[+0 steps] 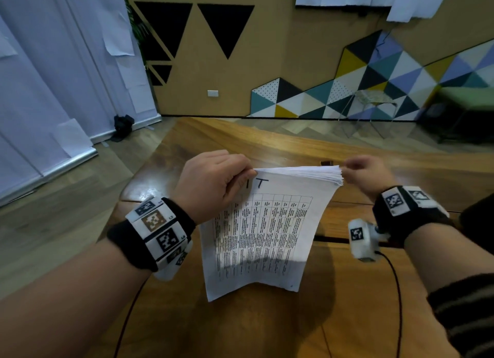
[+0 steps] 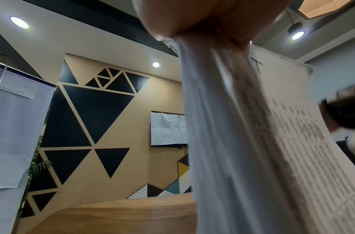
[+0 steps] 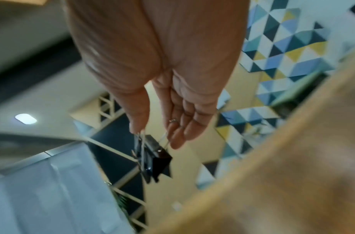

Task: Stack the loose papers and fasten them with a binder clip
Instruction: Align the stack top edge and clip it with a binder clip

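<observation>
- Above the wooden table (image 1: 347, 317), the stack of papers (image 1: 262, 237) is gripped at its top corner by the left hand (image 1: 211, 181).
- A black binder clip (image 3: 152, 156) is pinched by its wire handles in the right hand (image 3: 162, 76), beside the stack's top edge.

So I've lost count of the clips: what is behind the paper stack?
A small dark thing lies on the table behind the paper stack, too small to identify. The table directly behind the sheets is hidden.
</observation>
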A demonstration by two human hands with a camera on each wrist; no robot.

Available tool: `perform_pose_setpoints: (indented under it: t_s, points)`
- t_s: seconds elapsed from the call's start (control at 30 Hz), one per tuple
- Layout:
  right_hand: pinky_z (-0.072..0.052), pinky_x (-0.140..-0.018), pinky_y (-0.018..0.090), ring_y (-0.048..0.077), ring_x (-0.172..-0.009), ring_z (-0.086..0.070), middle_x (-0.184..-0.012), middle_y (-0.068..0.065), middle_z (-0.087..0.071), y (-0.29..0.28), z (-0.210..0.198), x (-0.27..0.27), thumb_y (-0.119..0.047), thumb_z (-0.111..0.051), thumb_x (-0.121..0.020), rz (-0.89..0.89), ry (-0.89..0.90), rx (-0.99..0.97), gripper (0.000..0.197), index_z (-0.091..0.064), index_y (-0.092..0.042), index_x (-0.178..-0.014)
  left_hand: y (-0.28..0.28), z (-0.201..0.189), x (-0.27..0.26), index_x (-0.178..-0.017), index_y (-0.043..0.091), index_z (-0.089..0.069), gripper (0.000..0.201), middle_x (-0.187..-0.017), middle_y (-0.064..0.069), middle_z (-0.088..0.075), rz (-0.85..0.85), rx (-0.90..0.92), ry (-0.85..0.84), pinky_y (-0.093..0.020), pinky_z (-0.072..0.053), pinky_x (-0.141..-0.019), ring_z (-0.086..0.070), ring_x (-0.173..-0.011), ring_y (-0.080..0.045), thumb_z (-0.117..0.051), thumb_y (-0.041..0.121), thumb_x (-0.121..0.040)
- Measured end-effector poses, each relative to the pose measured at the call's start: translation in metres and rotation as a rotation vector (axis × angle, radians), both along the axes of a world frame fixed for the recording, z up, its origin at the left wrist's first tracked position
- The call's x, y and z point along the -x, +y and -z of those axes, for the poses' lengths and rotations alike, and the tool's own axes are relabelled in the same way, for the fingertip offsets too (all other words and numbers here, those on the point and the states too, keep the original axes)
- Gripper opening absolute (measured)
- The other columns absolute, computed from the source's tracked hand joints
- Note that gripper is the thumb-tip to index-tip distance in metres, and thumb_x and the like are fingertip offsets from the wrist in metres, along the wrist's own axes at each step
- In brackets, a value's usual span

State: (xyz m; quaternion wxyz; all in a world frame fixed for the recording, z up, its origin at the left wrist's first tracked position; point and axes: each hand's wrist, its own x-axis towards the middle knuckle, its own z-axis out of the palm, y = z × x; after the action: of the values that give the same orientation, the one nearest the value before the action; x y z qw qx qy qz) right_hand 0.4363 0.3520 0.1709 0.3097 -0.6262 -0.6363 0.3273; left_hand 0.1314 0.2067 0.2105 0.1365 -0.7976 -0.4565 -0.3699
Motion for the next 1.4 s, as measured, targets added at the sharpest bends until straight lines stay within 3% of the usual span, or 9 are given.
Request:
perform_pose_setpoints:
  t_s: [0.13, 0.23, 0.3, 0.43, 0.7, 0.87, 0.97, 1.1, 1.4]
  points:
    - [-0.053, -0.09, 0.036, 0.014, -0.088, -0.068, -0.096, 0.004, -0.07, -0.044, -0.085, 0.009, -0.015, -0.068, -0.082, -0.164, 0.34, -0.227, 0.019, -0.065, -0.022, -0.1, -0.005, 0.001, 0.0, -0.081, 0.013, -0.068, 0.025, -0.068, 0.002, -0.066, -0.008, -0.009, -0.01, -0.03, -0.047, -0.052, -0.058, -0.059, -0.018, -0.053, 0.026, -0.095]
    - [-0.054, -0.089, 0.034, 0.022, -0.094, -0.07, -0.099, 0.009, -0.071, -0.085, -0.128, 0.033, -0.034, -0.075, -0.066, -0.418, 0.44, -0.29, 0.039, -0.067, -0.018, -0.101, -0.007, 0.001, -0.002, -0.08, 0.013, -0.067, 0.025, -0.067, 0.002, -0.065, -0.008, -0.014, 0.004, -0.025, -0.042, -0.053, -0.057, -0.058, -0.017, -0.052, 0.027, -0.095]
    - [-0.055, -0.087, 0.033, 0.022, -0.093, -0.071, -0.097, 0.008, -0.073, -0.103, -0.134, 0.051, -0.03, -0.078, -0.065, -0.537, 0.411, -0.302, 0.038, -0.069, -0.017, -0.1, -0.009, 0.0, -0.002, -0.08, 0.012, -0.067, 0.027, -0.067, 0.002, -0.065, -0.003, -0.021, 0.002, -0.023, -0.04, -0.054, -0.056, -0.059, -0.018, -0.051, 0.027, -0.096]
    - [-0.057, -0.079, 0.023, 0.01, -0.08, -0.071, -0.089, 0.004, -0.072, -0.114, -0.125, 0.08, 0.002, -0.073, -0.075, -0.63, 0.309, -0.302, 0.03, -0.067, -0.008, -0.103, -0.013, -0.001, -0.005, -0.08, 0.01, -0.067, 0.029, -0.068, -0.001, -0.064, 0.008, -0.037, -0.014, -0.027, -0.044, -0.054, -0.058, -0.06, -0.02, -0.05, 0.027, -0.096]
    - [-0.058, -0.076, 0.023, 0.018, -0.079, -0.071, -0.088, 0.015, -0.072, -0.115, -0.117, 0.093, 0.008, -0.072, -0.075, -0.633, 0.209, -0.25, 0.029, -0.068, -0.005, -0.101, -0.018, -0.003, -0.007, -0.082, 0.01, -0.067, 0.027, -0.065, -0.001, -0.064, 0.009, -0.07, -0.008, -0.019, -0.032, -0.058, -0.053, -0.056, -0.019, -0.049, 0.025, -0.095]
    - [-0.059, -0.081, 0.037, 0.034, -0.086, -0.07, -0.093, 0.022, -0.072, -0.113, -0.128, 0.092, -0.003, -0.077, -0.074, -0.65, 0.006, -0.268, 0.025, -0.072, -0.01, -0.097, -0.018, -0.003, -0.005, -0.087, 0.012, -0.064, 0.016, -0.063, 0.0, -0.061, 0.009, -0.085, -0.013, -0.019, -0.03, -0.057, -0.049, -0.055, -0.018, -0.052, 0.022, -0.092]
    - [-0.058, -0.079, 0.03, 0.022, -0.08, -0.07, -0.09, 0.012, -0.074, -0.112, -0.139, 0.091, -0.008, -0.079, -0.073, -0.665, -0.157, -0.281, 0.025, -0.073, -0.011, -0.098, -0.018, -0.002, -0.006, -0.082, 0.011, -0.065, 0.018, -0.063, 0.0, -0.061, -0.002, -0.068, 0.008, -0.02, -0.03, -0.057, -0.052, -0.055, -0.018, -0.053, 0.021, -0.092]
    - [-0.057, -0.082, 0.032, 0.014, -0.083, -0.069, -0.088, -0.002, -0.073, -0.116, -0.154, 0.096, -0.017, -0.079, -0.075, -0.719, -0.446, -0.317, 0.024, -0.073, -0.017, -0.099, -0.018, -0.002, -0.005, -0.079, 0.011, -0.067, 0.026, -0.063, 0.002, -0.061, -0.011, -0.06, -0.013, -0.019, -0.031, -0.057, -0.052, -0.055, -0.015, -0.052, 0.025, -0.094]
    - [-0.055, -0.083, 0.033, 0.014, -0.085, -0.068, -0.089, -0.001, -0.074, -0.127, -0.168, 0.119, -0.025, -0.076, -0.078, -0.802, -0.782, -0.354, 0.025, -0.072, -0.016, -0.101, -0.021, -0.003, -0.009, -0.077, 0.011, -0.065, 0.033, -0.062, 0.003, -0.058, 0.0, -0.048, -0.023, -0.021, -0.031, -0.057, -0.052, -0.056, -0.017, -0.048, 0.03, -0.097]
